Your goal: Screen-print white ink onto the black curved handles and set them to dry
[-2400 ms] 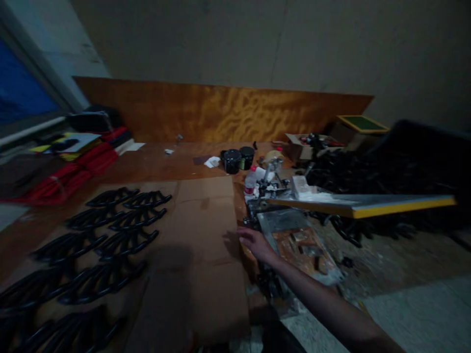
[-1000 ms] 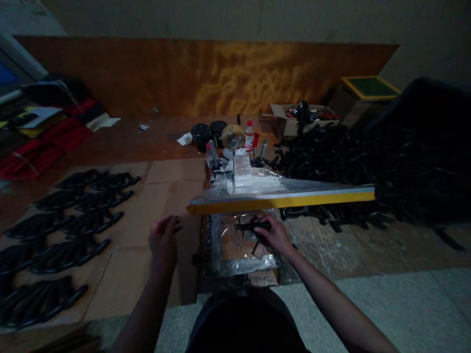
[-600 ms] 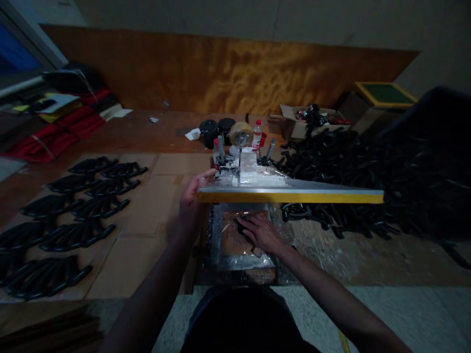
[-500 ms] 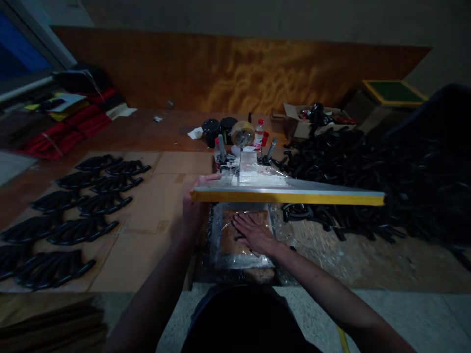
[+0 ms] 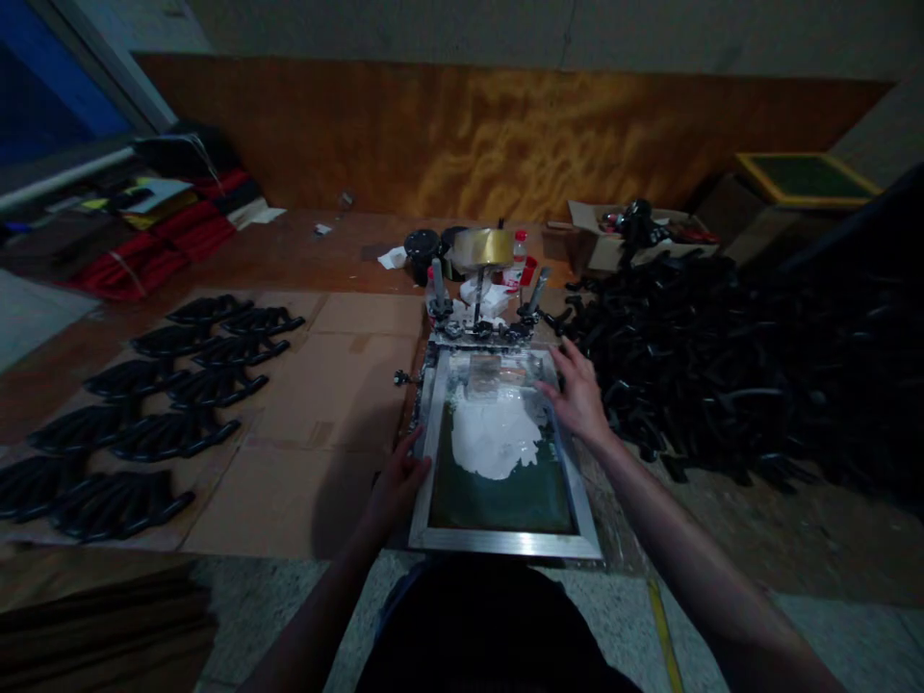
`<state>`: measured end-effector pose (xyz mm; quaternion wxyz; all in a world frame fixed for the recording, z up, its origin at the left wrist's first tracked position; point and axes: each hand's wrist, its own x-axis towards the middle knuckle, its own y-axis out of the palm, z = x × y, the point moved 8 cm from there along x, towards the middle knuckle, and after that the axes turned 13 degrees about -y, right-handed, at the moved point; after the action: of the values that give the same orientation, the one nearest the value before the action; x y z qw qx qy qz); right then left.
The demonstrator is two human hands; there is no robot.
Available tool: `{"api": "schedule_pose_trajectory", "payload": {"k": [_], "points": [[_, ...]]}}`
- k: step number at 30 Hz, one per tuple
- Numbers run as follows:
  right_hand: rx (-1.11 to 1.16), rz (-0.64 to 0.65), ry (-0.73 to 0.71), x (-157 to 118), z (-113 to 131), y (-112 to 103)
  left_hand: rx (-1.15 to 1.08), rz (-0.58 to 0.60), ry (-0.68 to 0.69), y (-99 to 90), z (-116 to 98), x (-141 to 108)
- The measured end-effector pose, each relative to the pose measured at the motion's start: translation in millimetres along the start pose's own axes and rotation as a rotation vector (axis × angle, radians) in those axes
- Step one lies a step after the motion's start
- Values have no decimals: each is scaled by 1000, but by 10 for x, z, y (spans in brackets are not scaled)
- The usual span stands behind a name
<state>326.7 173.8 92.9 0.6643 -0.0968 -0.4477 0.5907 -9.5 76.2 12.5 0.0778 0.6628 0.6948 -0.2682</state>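
Observation:
A silver-edged printing screen (image 5: 505,544) lies flat in front of me, with a broad patch of white ink (image 5: 495,438) on its dark green mesh. My left hand (image 5: 400,483) is at the screen's left rail, thumb and forefinger against its edge; the other fingers are partly hidden. Over the upper right rail, my right hand (image 5: 577,395) is open, fingers spread towards the squeegee (image 5: 485,375), which rests at the far end of the ink. Behind the screen are its hinge clamps (image 5: 480,330). The board under the screen is hidden.
Fanned groups of black curved parts (image 5: 177,423) lie on cardboard (image 5: 289,491) at left. A large heap of similar black parts (image 5: 707,356) fills the right side. Behind the clamps stand a tape roll (image 5: 482,248), a bottle (image 5: 518,255) and a dark jar (image 5: 421,252).
The screen has swung down from its raised, edge-on position to lying flat. My right hand has left the board beneath and moved up to the right rail; my left hand came down with the screen.

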Motion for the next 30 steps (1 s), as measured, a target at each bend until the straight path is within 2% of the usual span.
{"api": "schedule_pose_trajectory", "payload": {"k": [1,3,6,8,10,13,16,20,22,26,28,30], "points": [[-95,98,-131,132,238,168,41,24,-25,66,116,56],[-238,321,-273,294,594,568,125,40,-47,151,273,154],[-353,646,-292,261,787,1054,178,49,-37,201,356,231],[-371,780,-280,71,790,1193,161,80,-46,222,375,243],[-344,844,-351,-193,823,1204,139,101,-59,231,380,241],[-217,895,-574,-579,973,1077,121,100,-55,230,371,239],[-89,940,-693,-726,1082,953,107,95,-64,231,387,246],[-141,833,-560,-585,1023,958,56,81,-62,223,390,237],[-203,784,-542,-631,1005,987,33,72,-64,220,386,226],[-149,833,-587,-820,1062,1038,13,61,-100,222,407,219],[-131,798,-529,-659,1074,1038,-1,62,-100,209,387,209],[-160,708,-441,-308,1060,1022,-27,71,-91,173,323,176]]}}
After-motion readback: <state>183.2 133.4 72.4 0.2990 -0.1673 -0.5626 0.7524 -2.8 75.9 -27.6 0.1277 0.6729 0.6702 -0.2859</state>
